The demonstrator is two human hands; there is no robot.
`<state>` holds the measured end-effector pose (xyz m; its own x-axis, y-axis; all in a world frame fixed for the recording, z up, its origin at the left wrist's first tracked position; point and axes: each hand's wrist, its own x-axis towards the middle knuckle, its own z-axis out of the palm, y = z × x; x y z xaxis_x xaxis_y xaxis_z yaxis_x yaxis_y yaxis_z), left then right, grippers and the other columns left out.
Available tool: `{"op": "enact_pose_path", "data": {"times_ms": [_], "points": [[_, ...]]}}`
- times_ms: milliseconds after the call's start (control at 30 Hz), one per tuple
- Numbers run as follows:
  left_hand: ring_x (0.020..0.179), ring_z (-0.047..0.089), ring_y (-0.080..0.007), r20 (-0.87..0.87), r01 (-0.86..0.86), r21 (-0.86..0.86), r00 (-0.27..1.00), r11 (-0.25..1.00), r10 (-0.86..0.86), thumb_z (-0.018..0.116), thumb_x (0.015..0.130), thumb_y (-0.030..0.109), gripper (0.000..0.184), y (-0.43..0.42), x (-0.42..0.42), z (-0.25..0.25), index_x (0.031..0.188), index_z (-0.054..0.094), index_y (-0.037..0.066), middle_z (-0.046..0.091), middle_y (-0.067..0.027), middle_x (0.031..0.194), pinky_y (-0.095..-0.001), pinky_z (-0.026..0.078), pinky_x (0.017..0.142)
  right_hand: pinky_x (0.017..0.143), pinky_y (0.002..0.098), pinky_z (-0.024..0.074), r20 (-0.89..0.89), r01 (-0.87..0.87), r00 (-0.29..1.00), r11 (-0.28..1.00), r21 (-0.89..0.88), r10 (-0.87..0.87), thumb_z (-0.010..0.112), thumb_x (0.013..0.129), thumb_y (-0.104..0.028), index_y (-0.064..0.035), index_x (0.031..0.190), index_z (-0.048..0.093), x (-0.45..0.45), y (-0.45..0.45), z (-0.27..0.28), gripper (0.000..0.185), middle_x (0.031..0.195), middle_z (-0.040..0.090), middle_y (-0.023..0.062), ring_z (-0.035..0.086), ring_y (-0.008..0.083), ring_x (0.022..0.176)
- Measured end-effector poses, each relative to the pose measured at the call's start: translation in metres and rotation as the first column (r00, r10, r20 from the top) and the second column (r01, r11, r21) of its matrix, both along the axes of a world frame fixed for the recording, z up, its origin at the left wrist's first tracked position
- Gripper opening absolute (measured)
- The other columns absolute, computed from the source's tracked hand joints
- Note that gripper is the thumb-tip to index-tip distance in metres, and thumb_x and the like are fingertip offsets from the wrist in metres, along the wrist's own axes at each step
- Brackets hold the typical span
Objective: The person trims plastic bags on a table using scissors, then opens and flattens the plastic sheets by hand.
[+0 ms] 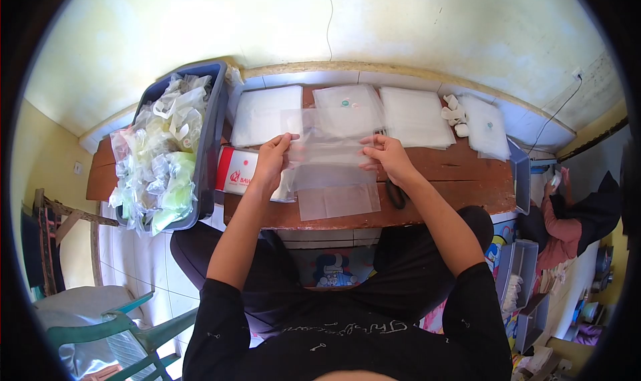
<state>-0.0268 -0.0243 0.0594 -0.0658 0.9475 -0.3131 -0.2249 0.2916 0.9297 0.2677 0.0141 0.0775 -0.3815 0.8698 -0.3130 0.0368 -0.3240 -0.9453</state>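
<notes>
A clear plastic sheet or bag (327, 155) is stretched between my two hands above the wooden table. My left hand (274, 157) pinches its left side, and my right hand (387, 157) pinches its right side. Beneath it, another clear plastic piece (339, 203) lies at the table's front edge. A red and white printed packet (235, 170) rests under and beside my left wrist. Dark-handled scissors (396, 194), partly hidden, lie below my right hand. Behind my hands are stacks of clear plastic bags, one at the left (266, 114), one in the middle (344, 110) and one at the right (414, 117).
A dark bin (217, 114) full of crumpled plastic stands left. White rolled pieces (454, 114) and another bag stack (486, 127) sit at the table's (461, 177) right. A green chair (93, 331) is lower left. Another person (567, 221) sits far right beside grey bins (524, 271).
</notes>
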Motion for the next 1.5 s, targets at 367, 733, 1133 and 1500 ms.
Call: {"op": "enact_pose_path", "data": {"times_ms": [367,733,1133,1500], "points": [[0.078,0.067,-0.0132,0.022,0.049,0.107,0.998,0.993,-0.051,0.059,0.098,0.020,0.029,-0.005,0.014,0.014,0.122,0.059,0.004,0.072,-0.0099,0.098,-0.0251,0.052,0.070,0.066,0.0264,0.0583,-0.029,0.108,0.994,0.994,0.011,-0.108,0.060,0.094,-0.005,0.0044,0.113,0.060,0.006,0.006,-0.012,0.021,0.096,0.068,0.0140,0.069,0.0195,0.076],[0.070,0.066,-0.0129,0.015,0.062,0.219,0.998,0.974,-0.067,0.056,0.093,0.005,0.044,0.017,-0.041,0.039,0.138,0.053,0.007,0.071,-0.0091,0.092,-0.0237,0.051,0.064,0.063,0.0266,0.0579,-0.092,0.069,0.994,0.985,0.155,-0.055,0.059,0.094,-0.006,0.0033,0.115,0.060,-0.046,0.039,0.007,0.023,0.096,0.070,0.0135,0.069,0.0174,0.071],[0.061,0.062,-0.0152,-0.464,-0.290,0.329,0.779,0.899,0.422,0.060,0.078,0.000,0.047,0.101,-0.151,-0.059,0.126,0.061,0.001,0.067,-0.0075,0.072,-0.0282,0.048,0.058,0.061,0.0309,0.0603,-0.057,0.074,0.996,0.995,0.061,-0.070,0.061,0.090,-0.003,0.0058,0.109,0.060,-0.180,0.132,-0.065,0.021,0.093,0.070,0.0164,0.071,0.0224,0.070],[0.078,0.069,-0.0348,-0.830,-0.167,0.421,0.324,0.891,0.453,0.066,0.081,0.004,0.026,0.106,-0.148,-0.075,0.107,0.069,0.004,0.070,-0.0189,0.085,-0.0411,0.053,0.073,0.074,0.0348,0.0539,0.531,-0.125,0.806,0.801,0.586,-0.263,0.075,0.075,-0.011,0.0009,0.094,0.070,-0.191,0.139,-0.094,0.023,0.082,0.071,0.0133,0.069,0.0252,0.077]]}}
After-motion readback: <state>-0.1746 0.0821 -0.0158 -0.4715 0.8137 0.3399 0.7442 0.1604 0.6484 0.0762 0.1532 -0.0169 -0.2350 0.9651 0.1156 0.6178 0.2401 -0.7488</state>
